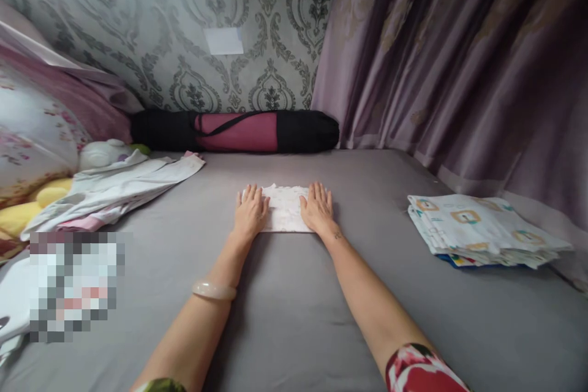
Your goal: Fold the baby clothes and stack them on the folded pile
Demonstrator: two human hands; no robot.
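Note:
A small folded white cloth [285, 208] with a faint pattern lies flat on the grey bed sheet [294, 294], straight ahead of me. My left hand [251, 213] rests palm down on its left end, fingers stretched out and pointing away. On the right end lies my right hand [318, 208], also flat with its fingers spread. Both hands touch the cloth and cover its two ends; the middle shows between them. Whether it is a garment or a plain cloth, I cannot tell.
A stack of folded printed cloths [482, 226] sits at the right. Loose white clothes [133, 187] lie at the left beside a yellow plush toy [34, 205]. A black and maroon long bag [236, 131] lies along the wall. A purple curtain [404, 55] hangs at the right.

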